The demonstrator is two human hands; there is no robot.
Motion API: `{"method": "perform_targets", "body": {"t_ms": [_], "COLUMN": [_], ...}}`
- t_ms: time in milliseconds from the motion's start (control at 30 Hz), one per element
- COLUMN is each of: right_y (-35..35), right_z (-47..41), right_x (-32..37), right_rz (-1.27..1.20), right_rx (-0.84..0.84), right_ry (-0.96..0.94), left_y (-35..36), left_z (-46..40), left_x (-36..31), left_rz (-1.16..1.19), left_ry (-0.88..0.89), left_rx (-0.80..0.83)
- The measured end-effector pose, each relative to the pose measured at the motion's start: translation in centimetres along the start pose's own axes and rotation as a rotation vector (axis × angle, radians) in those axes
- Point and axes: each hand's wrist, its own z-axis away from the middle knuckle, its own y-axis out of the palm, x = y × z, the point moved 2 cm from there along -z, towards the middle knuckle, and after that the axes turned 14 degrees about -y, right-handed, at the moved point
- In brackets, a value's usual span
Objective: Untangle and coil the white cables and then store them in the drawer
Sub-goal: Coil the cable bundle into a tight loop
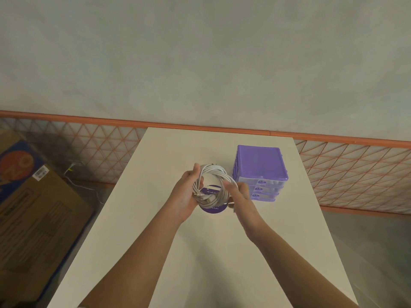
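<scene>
A: The left hand (pixel 189 194) gripped the coiled white cables (pixel 213 185) above mid-tabletop (pixel 155 252); the blurred right hand (pixel 239 196) touched the loops, grip unclear.

B: Nothing tied them, so they could spring loose. Farther right, the purple drawer unit (pixel 260 172) looked closed.

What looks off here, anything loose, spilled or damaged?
Nothing damaged or spilled. The white cable coil sits neatly between left hand and right hand; only its plug ends stick out loose. The purple drawer unit is closed.
</scene>
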Motion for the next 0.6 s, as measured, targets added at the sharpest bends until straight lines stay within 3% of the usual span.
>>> {"method": "perform_targets", "body": {"t_ms": [133,333,600], "right_y": [-0.9,-1.6,-1.6], "right_z": [0.3,-0.9,-0.9], "right_x": [0.1,-0.3,-0.3], "right_rz": [0.022,0.535,0.275], "right_rx": [0.006,0.007,0.005], "right_ry": [-0.111,-0.291,-0.099], "left_y": [-0.4,-0.3,0.0], "left_z": [-0.2,-0.1,0.0], "left_x": [-0.1,0.1,0.2], "left_rz": [0.048,0.08,-0.048], "left_ry": [-0.007,0.037,0.076], "left_rx": [0.013,0.042,0.022]}}
